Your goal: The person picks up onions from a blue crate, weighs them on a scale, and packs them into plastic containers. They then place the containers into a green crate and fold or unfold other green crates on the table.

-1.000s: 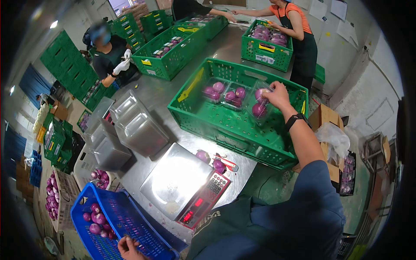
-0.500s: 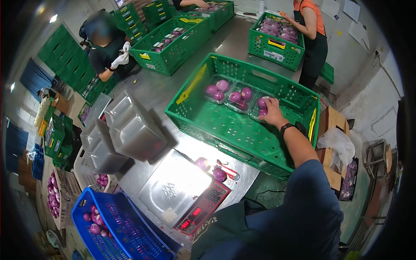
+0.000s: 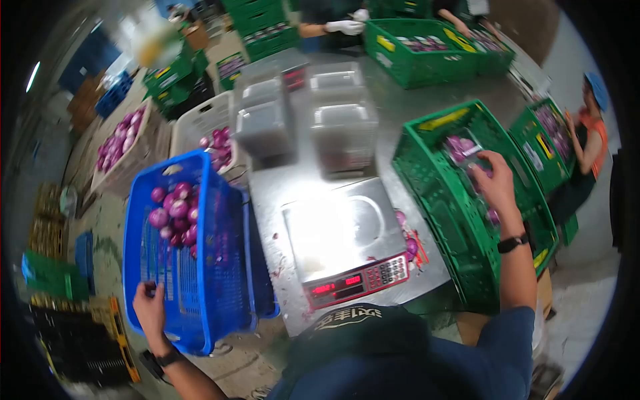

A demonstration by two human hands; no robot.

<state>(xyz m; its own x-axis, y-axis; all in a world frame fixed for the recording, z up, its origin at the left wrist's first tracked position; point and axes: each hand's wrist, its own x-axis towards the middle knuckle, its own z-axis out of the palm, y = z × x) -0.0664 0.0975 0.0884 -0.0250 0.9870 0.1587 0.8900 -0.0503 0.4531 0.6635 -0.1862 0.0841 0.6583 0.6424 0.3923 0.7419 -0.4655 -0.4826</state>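
Note:
My left hand [image 3: 150, 308] is over the lower left rim of the blue basket [image 3: 230, 267], fingers loosely bent and apart, with nothing plainly held. Purple onions [image 3: 178, 212] lie in the upper part of that basket. Over the green crate [image 3: 437, 207] at the right hangs my right hand [image 3: 495, 183], its fingers curved and apart. Beneath and beside it are clear packs of onions [image 3: 460, 148], partly hidden by the hand. A scale [image 3: 357, 283] with a metal plate and red display stands between my hands. Two loose onions [image 3: 411, 249] lie right of it.
Stacks of clear plastic trays [image 3: 343, 117] stand behind the scale. Onions fill a pale crate [image 3: 103, 183] at the left. Farther back, gloved hands [image 3: 345, 27] of one person show near another green crate [image 3: 413, 67]. A person in orange [image 3: 593, 143] stands at the right.
The view has swung left. My right hand has lifted off the onion pack in the green crate. My left hand has come into view at the blue basket.

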